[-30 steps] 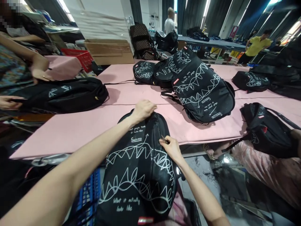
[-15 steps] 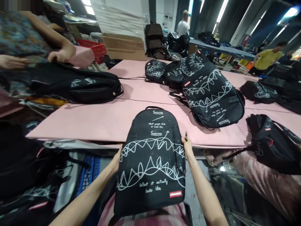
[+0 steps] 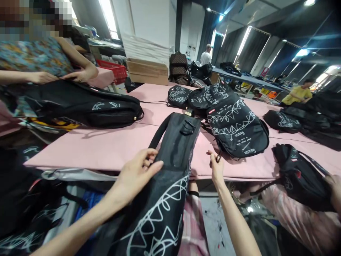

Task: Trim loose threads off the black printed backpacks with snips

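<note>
Across the near edge of the pink table [image 3: 80,149] slants a black backpack [image 3: 172,142], the left hand [image 3: 137,172], fingers half-spread, touching its side. Tabletop shows between it and the right hand [image 3: 217,169], curled around a dark tool [image 3: 218,156]; beyond, another backpack [image 3: 238,129] reads "Success" near its rounded end.

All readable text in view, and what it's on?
"Success", twice: large backpack lying on the pink table.
Smaller handwriting there: too small to read surely.
Red labels: too small.
Backpack at the left hand: white scribbles, no readable words.
Other bags: markings too small or blurred.
</note>
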Tool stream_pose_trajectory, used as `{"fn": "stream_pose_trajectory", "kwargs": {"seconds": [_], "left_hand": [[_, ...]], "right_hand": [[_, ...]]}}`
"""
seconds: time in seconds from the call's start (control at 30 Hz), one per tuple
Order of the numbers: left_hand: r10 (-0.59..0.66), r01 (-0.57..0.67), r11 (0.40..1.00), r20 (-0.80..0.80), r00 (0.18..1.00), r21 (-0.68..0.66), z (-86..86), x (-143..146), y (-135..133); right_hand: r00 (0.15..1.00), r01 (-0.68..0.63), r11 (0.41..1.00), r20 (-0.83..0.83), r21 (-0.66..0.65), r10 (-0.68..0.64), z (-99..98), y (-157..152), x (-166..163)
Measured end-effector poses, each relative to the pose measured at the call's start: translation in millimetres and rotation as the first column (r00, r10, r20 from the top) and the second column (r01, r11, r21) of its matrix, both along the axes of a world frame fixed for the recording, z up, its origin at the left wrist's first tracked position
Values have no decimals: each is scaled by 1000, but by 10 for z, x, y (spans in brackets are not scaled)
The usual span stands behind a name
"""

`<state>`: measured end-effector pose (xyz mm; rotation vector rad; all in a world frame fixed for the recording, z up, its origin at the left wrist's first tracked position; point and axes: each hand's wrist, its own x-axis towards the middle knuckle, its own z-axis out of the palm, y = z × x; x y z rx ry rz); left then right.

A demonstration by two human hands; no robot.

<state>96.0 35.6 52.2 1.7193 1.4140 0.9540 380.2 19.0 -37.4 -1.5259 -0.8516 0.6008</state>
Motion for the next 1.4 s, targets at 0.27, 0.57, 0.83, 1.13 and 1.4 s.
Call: {"fn": "stream_pose_trajectory", "kwargs": {"seconds": [0.27, 0.57, 0.83, 1.13, 1.4], "left_hand": [[-280, 313, 948, -303, 911, 63, -77, 265, -303], [-427, 924, 351, -851, 304, 154, 166, 658, 138], [-254, 836, 482, -871, 420, 263, -160, 755, -4], [-420, 548, 833, -565, 710, 69, 240, 50, -428], [-49, 296, 176, 292, 955, -939, -111, -144, -901]], "right_hand": [[391, -670, 687, 651, -283, 650, 884, -879, -505], [476, -636, 695, 538, -336, 696, 839, -1043, -670], [506, -783, 609, 443, -125, 740, 671, -1067, -959], [376, -833, 543, 609, -109, 698, 696, -1132, -864], [163, -758, 639, 911, -130, 379, 604, -1344, -1092]]}}
